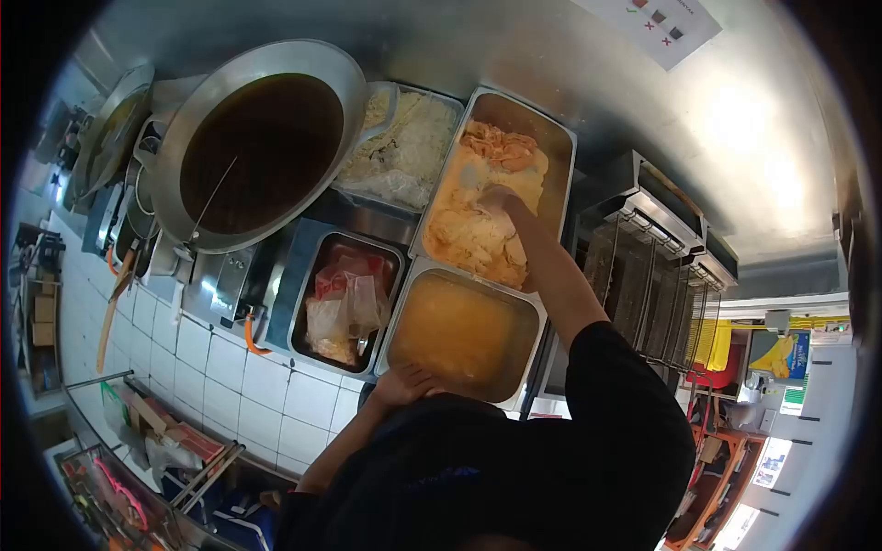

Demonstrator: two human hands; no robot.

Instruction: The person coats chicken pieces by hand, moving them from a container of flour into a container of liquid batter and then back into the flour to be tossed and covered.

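Observation:
My right hand (499, 199) reaches into a long metal tray (561, 174) of pale orange, floury coating (473, 236); its fingertips are down at the coating and hard to make out. Raw orange-pink meat pieces (501, 147) lie at the far end of this tray. My left hand (404, 384) rests at the near edge of a second metal tray (529, 354), which holds cloudy orange liquid (455, 326). Its fingers lie flat and hold nothing visible.
Left of the trays stands a large wok (317, 57) of dark liquid. A tray of pale crumbs (418, 138) is beside it, and a smaller tray (299, 340) holds plastic bags (349, 308). Wire baskets (648, 285) are at the right. A wooden handle (108, 335) juts out left.

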